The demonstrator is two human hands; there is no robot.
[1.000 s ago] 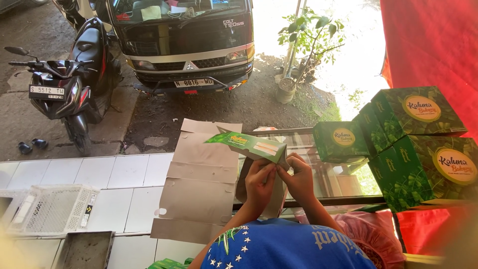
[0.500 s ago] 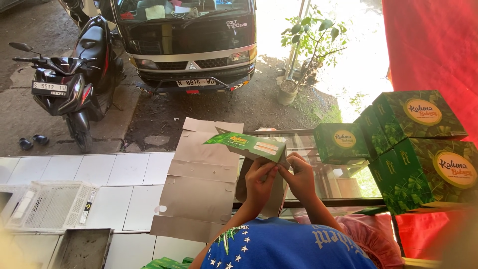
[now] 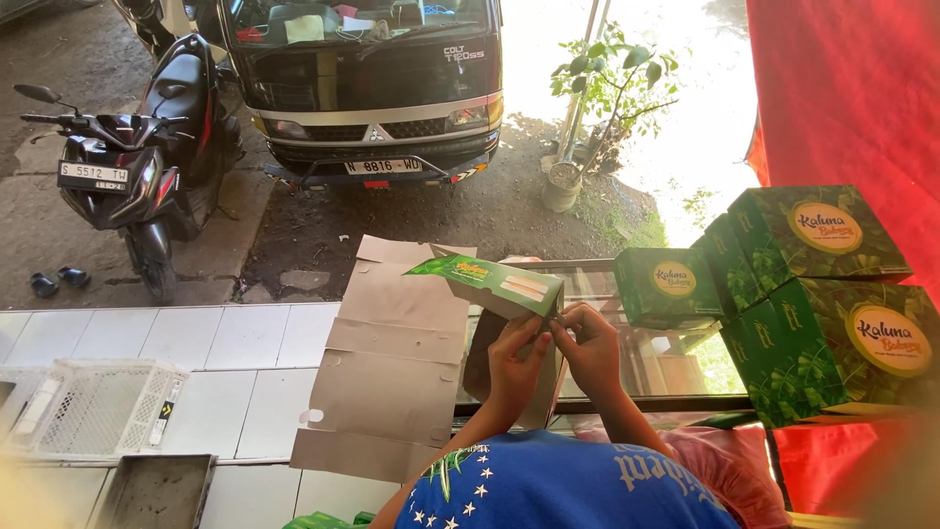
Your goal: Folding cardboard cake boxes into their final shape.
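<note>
Holding a half-folded green carton up in front of the chest, both hands are on it at its near corner: the left hand pinches the lower edge from below, thumb and fingers closed on the card, and the right hand grips the same corner just beside it, fingertips pressed against the flap. The carton sits tilted, its far end pointing up and to the left, a pale patch showing on its upper face, and it hangs above a glass-topped counter rather than lying on it. Under and to the left of the hands lies a flat sheet of brown cardboard, unfolded, spread over the white tiled ledge and overlapping the counter's edge. To the right, well apart from the hands, stands a stack of finished green boxes with round yellow labels, one smaller box set out in front of the rest on the glass. Behind them hangs a red cloth. Low on the left sits a white plastic basket, with a grey metal tray just below it. Beyond the ledge a dark scooter is parked next to the front of a small truck, and a young potted tree stands in the sun.
</note>
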